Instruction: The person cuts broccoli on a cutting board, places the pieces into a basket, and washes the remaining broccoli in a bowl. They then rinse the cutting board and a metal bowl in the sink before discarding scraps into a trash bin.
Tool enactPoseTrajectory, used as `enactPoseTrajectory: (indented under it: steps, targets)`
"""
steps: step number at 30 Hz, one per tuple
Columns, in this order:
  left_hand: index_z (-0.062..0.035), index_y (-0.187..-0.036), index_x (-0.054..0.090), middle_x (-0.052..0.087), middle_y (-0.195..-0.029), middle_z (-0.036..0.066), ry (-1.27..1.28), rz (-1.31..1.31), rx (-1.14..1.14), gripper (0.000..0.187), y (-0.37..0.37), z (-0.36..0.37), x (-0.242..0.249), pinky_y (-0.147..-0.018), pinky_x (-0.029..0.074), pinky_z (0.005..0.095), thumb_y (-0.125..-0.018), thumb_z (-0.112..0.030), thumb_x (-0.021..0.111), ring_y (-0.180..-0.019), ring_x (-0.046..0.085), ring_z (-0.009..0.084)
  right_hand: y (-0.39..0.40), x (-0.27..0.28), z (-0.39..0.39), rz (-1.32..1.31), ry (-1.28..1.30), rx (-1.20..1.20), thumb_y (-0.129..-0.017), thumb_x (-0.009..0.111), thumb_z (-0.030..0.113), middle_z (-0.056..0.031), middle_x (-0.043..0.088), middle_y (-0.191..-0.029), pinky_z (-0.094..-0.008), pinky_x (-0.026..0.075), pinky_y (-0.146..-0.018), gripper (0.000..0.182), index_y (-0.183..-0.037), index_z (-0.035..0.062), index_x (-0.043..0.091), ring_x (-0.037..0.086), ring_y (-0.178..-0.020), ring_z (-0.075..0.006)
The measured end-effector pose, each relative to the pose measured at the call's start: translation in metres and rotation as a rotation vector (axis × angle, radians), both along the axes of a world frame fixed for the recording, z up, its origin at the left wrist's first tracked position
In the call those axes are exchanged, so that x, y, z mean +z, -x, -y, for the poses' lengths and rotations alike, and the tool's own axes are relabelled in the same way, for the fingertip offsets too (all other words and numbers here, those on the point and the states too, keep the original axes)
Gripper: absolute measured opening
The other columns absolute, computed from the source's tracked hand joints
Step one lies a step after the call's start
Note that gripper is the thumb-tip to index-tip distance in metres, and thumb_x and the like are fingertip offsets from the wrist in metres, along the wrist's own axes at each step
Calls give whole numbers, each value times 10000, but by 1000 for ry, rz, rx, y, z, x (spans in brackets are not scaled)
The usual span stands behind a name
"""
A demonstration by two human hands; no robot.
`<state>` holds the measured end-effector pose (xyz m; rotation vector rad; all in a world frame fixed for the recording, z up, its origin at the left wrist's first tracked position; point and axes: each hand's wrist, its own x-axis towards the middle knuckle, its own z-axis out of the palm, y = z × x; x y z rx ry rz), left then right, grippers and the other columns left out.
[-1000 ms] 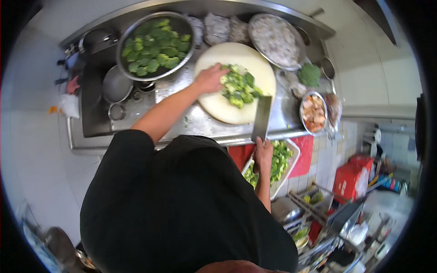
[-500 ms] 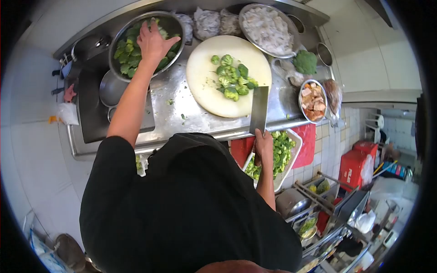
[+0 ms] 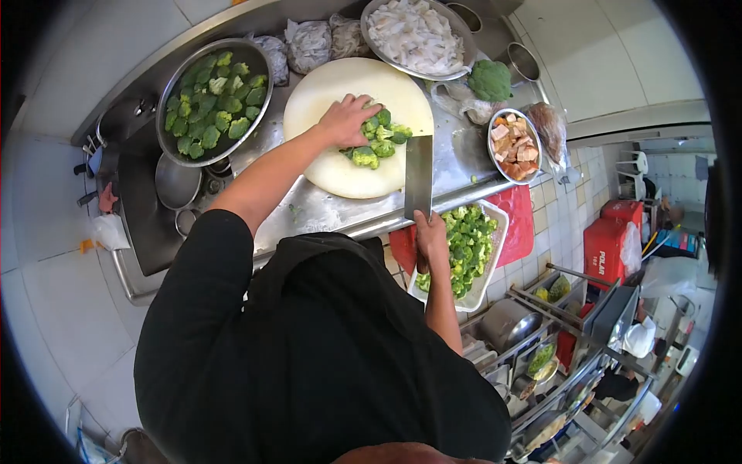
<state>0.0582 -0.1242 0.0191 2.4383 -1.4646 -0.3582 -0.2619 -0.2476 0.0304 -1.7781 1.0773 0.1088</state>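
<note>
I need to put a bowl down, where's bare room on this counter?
Bare steel lies between the board and the counter's front edge, below the broccoli bowl. The back, by the white-food tray and bags, is crowded.

Bright, even light, fisheye edges, black vignette

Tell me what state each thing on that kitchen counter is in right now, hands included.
left hand: resting on the broccoli pile
right hand: closed on the cleaver handle
cleaver: blade flat over the board's edge, not cutting
broccoli pile: cut florets, heaped on the board
cutting board: lying flat, mostly bare
metal bowl: nearly full of florets
white tray: filled with green pieces
whole broccoli head: uncut
</note>
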Motion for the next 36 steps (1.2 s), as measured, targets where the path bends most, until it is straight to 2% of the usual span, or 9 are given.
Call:
enactPoseTrajectory:
  steps: [7, 11, 14, 20, 24, 26, 28, 32, 36]
  targets:
    - [-79, -926, 723, 678, -917, 117, 380, -414, 369, 191, -27, 11, -19, -692, 519, 351, -756, -166, 725, -719, 638, 206, -4, 17, -4, 49, -146, -76, -1007, 556, 263, -34, 517, -582, -323, 399, -384, 270, -1036, 1, 614, 479, -420, -139]
    - [-79, -1002, 710, 645, -783, 63, 395, -661, 468, 198, -45, -8, -3, -518, 437, 287, -804, -81, 711, -562, 538, 95, -3, 9, -3, 70, -113, -67, -1012, 553, 263, -22, 508, -578, -316, 398, -380, 261, -1032, 10, 616, 477, -422, -132]
    - [-83, -1026, 709, 636, -747, 44, 754, -638, 655, 236, -48, -22, -6, -517, 442, 297, -792, -71, 736, -575, 544, 91, -5, 17, -6, 67, -159, -114, -1009, 555, 262, -27, 531, -591, -308, 396, -380, 261, -1023, 10, 622, 482, -432, -122]
    - [-84, -1061, 713, 706, -923, 122, 948, -254, 964, 326, -77, -104, 44, -724, 530, 346, -740, -40, 748, -760, 652, 209, -2, 10, 0, 45, 28, 15, -981, 584, 288, -118, 619, -659, -387, 485, -553, 353, -1054, -50, 652, 593, -546, -213]
    - [-86, -1204, 685, 657, -1211, 236, 492, 199, 1074, 450, -121, -180, 64, -956, 498, 407, -810, -286, 772, -1086, 652, 322, 1, 1, 1, 142, 143, 79, -992, 569, 281, -125, 607, -639, -378, 474, -518, 342, -1025, -54, 629, 583, -518, -215]
    - [-78, -1248, 662, 606, -1290, 258, 203, 706, 1072, 520, -99, -165, 67, -1031, 452, 420, -813, -344, 764, -1211, 577, 354, 1, 2, 1, 121, 87, 63, -998, 562, 279, -114, 585, -621, -367, 459, -481, 331, -1004, -49, 611, 560, -488, -203]
    - [-70, -1310, 621, 531, -1388, 265, 89, 747, 920, 605, -77, -130, 73, -1091, 411, 417, -809, -378, 765, -1317, 496, 367, -4, 19, -3, 54, -33, 14, -1004, 555, 277, -96, 554, -601, -351, 442, -440, 322, -979, -41, 590, 529, -453, -186]
    - [-101, -1488, 433, 307, -1562, 270, 442, -310, 266, 964, -38, -28, 21, -1134, 381, 424, -714, -522, 824, -1423, 355, 414, -1, 3, -3, 137, -139, -85, -1003, 562, 262, -58, 501, -583, -331, 421, -400, 293, -952, -26, 569, 499, -420, -165]
    - [-149, -1548, 342, 142, -1630, 235, -27, -107, 192, 1133, 41, 61, 38, -1173, 293, 535, -636, -604, 836, -1462, 208, 494, 11, -8, -18, 259, -221, -239, -1004, 562, 241, -36, 482, -585, -321, 427, -402, 253, -947, -5, 564, 487, -415, -155]
